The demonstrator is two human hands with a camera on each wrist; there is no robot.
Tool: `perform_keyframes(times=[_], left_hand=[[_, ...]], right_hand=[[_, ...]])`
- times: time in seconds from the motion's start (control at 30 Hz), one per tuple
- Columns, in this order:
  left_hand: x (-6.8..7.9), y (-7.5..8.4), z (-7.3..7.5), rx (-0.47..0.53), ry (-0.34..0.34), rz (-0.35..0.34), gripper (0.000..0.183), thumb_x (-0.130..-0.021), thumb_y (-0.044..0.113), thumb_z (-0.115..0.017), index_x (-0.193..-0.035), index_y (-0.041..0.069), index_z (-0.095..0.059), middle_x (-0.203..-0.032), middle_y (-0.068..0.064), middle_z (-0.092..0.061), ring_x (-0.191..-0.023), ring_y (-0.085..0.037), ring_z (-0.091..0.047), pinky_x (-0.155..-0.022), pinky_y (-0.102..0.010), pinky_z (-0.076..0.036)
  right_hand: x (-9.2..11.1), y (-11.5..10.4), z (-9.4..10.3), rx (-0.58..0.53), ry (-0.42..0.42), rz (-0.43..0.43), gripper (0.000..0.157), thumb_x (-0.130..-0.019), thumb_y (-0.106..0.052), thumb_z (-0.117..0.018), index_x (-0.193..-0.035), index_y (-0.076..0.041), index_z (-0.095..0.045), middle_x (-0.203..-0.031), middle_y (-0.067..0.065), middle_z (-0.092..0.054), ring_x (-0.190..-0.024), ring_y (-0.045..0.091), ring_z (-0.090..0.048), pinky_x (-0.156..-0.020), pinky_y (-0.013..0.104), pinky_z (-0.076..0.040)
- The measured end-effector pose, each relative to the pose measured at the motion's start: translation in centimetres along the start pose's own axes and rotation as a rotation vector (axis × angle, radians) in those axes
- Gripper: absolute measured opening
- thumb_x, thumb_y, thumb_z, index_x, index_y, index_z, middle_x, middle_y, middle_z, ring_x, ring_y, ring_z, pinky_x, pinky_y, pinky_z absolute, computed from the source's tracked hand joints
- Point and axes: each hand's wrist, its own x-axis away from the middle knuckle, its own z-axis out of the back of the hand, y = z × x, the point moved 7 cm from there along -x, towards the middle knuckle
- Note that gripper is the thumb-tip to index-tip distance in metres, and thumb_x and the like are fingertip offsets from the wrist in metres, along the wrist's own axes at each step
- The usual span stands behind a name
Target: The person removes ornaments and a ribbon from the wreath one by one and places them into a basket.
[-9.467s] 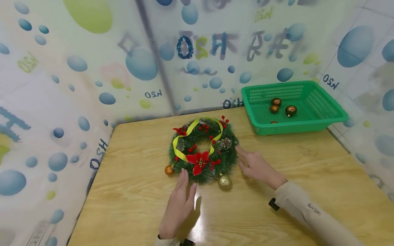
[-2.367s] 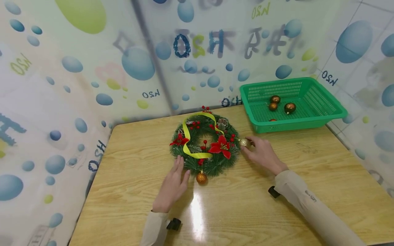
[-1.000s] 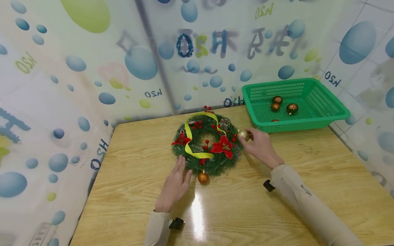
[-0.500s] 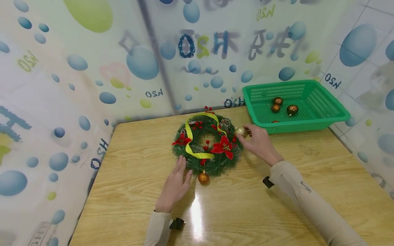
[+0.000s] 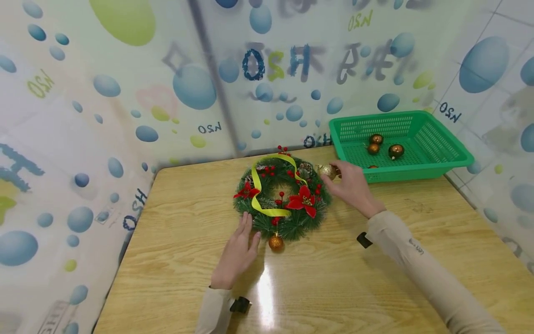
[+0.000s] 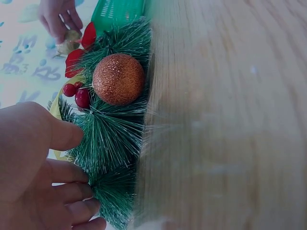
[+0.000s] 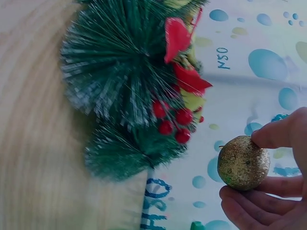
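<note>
A green Christmas wreath lies flat on the table, decked with red poinsettias, red berries, pinecones and a loose yellow ribbon. An orange glitter bauble sits at its front edge. My right hand pinches a gold glitter bauble between thumb and fingers, at the wreath's right side. In the right wrist view that bauble is apart from the needles. My left hand rests its extended fingers against the wreath's front left edge. Close up, its fingers touch the green needles.
A green plastic basket stands at the table's back right, holding several brown and orange baubles. Bubble-printed sheeting rises behind and left of the wooden table.
Earlier the wreath turned anticlockwise, bringing the orange bauble to the front. My right hand took the gold bauble and has since shifted it slightly toward the back. My left hand stays put lately.
</note>
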Motion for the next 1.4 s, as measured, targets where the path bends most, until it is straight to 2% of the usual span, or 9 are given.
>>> perform_keyframes(times=[0.3, 0.47, 0.67, 0.77, 0.87, 1.1, 1.3, 1.4], left_hand=[[0.2, -0.5, 0.0, 0.008, 0.018, 0.008, 0.066, -0.108, 0.029, -0.047, -0.157, -0.005, -0.02, -0.167, -0.022, -0.013, -0.154, -0.041, -0.021, -0.126, -0.053, -0.024], [0.2, -0.7, 0.0, 0.013, 0.023, 0.016, 0.066, -0.109, 0.03, -0.046, -0.158, -0.004, -0.019, -0.168, -0.02, -0.012, -0.154, -0.04, -0.02, -0.126, -0.053, -0.022], [0.1, -0.6, 0.0, 0.006, 0.023, 0.006, 0.065, -0.109, 0.029, -0.047, -0.158, -0.005, -0.021, -0.167, -0.021, -0.014, -0.154, -0.041, -0.021, -0.126, -0.053, -0.023], [0.0, -0.6, 0.0, 0.001, 0.029, 0.004, 0.065, -0.109, 0.029, -0.047, -0.158, -0.005, -0.022, -0.167, -0.021, -0.014, -0.154, -0.041, -0.022, -0.125, -0.054, -0.024], [0.0, -0.4, 0.0, -0.002, 0.037, -0.002, 0.065, -0.108, 0.029, -0.047, -0.157, -0.005, -0.022, -0.167, -0.022, -0.015, -0.153, -0.042, -0.022, -0.125, -0.054, -0.025], [-0.1, 0.0, 0.1, 0.005, 0.039, -0.006, 0.064, -0.108, 0.028, -0.048, -0.157, -0.005, -0.023, -0.167, -0.022, -0.015, -0.153, -0.041, -0.022, -0.125, -0.054, -0.025], [0.0, 0.0, 0.0, 0.009, 0.048, -0.012, 0.063, -0.108, 0.026, -0.048, -0.156, -0.007, -0.025, -0.166, -0.024, -0.017, -0.153, -0.042, -0.023, -0.124, -0.055, -0.025], [0.2, -0.2, -0.2, 0.009, 0.048, -0.004, 0.063, -0.108, 0.027, -0.049, -0.156, -0.007, -0.025, -0.166, -0.023, -0.017, -0.153, -0.042, -0.023, -0.124, -0.055, -0.026]], right_hand=[[-1.7, 0.6, 2.1, 0.054, 0.007, -0.008, 0.045, -0.096, -0.023, -0.069, -0.124, 0.011, -0.064, -0.106, 0.029, -0.07, -0.084, 0.039, -0.069, -0.07, 0.052, -0.06], [-2.1, 2.4, 3.6, 0.072, 0.03, -0.048, 0.044, -0.097, -0.023, -0.067, -0.124, 0.012, -0.063, -0.105, 0.03, -0.07, -0.087, 0.041, -0.069, -0.076, 0.056, -0.057], [-2.3, 4.6, 6.0, 0.103, 0.074, -0.076, 0.043, -0.098, -0.023, -0.064, -0.122, 0.012, -0.064, -0.098, 0.03, -0.069, -0.082, 0.042, -0.066, -0.071, 0.056, -0.054], [-2.4, 5.7, 6.9, 0.106, 0.076, -0.096, 0.044, -0.098, -0.024, -0.062, -0.121, 0.013, -0.063, -0.097, 0.031, -0.068, -0.083, 0.042, -0.064, -0.074, 0.057, -0.051], [-2.5, 6.8, 7.5, 0.102, 0.076, -0.114, 0.046, -0.098, -0.025, -0.06, -0.122, 0.015, -0.062, -0.099, 0.033, -0.068, -0.086, 0.044, -0.065, -0.079, 0.061, -0.051], [-2.4, 9.1, 8.3, 0.125, 0.08, -0.138, 0.045, -0.099, -0.025, -0.058, -0.118, 0.016, -0.063, -0.096, 0.034, -0.067, -0.082, 0.044, -0.063, -0.073, 0.061, -0.05], [-2.4, 10.9, 8.6, 0.137, 0.063, -0.188, 0.046, -0.099, -0.023, -0.057, -0.118, 0.019, -0.059, -0.096, 0.037, -0.065, -0.083, 0.048, -0.061, -0.078, 0.064, -0.049], [-2.5, 11.5, 8.7, 0.148, 0.057, -0.197, 0.047, -0.098, -0.023, -0.056, -0.118, 0.019, -0.059, -0.093, 0.037, -0.064, -0.078, 0.046, -0.06, -0.078, 0.064, -0.049]])
